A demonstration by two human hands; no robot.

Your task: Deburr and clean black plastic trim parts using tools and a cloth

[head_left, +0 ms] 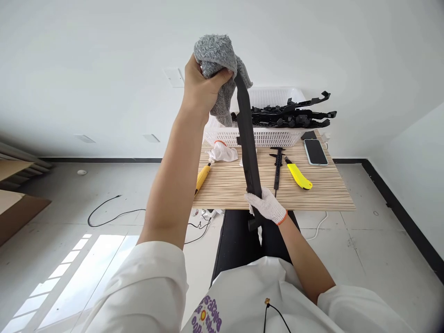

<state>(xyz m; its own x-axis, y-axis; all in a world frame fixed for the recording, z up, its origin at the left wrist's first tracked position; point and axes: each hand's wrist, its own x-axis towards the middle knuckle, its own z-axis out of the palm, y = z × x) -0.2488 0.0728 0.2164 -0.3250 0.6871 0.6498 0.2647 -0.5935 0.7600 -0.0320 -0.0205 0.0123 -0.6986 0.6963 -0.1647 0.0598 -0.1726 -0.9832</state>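
My bare left hand [204,88] is raised high and closed around a grey fluffy cloth [217,53]. The cloth wraps the upper end of a long black plastic strip [248,138], so that end is hidden. Lower down, my right hand [267,204], in a white knit glove with an orange cuff, grips the same strip near its bottom end. The strip stands tilted in front of me, its lower end over my lap. Behind it, a white plastic basket [222,138] holds several similar black strips [291,115].
On the slatted wooden table [322,196] lie a yellow utility knife [299,176], a black caliper [278,169], a phone [315,152], a white glove [224,151] and a yellow-handled tool [203,178]. Cables [111,215] run over the floor; a cardboard box [21,212] stands left.
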